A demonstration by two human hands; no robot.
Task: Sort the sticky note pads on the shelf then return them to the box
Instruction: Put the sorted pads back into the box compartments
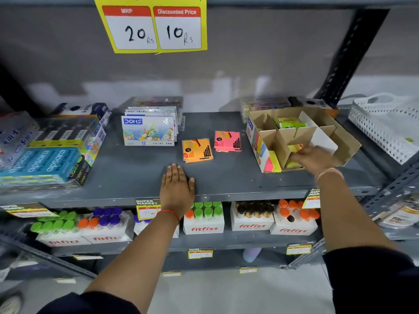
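While left hand (pixel 177 186) lies flat, fingers together, right hand (pixel 311 158) in box (pixel 344 141); fingers unclear.

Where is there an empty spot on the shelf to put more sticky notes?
The biggest bare patch of shelf lies between the apsara boxes and the left hand, in front of the DOMS crayon packs. A narrower strip runs between the pink pads and the cardboard box. The far left side is crowded.
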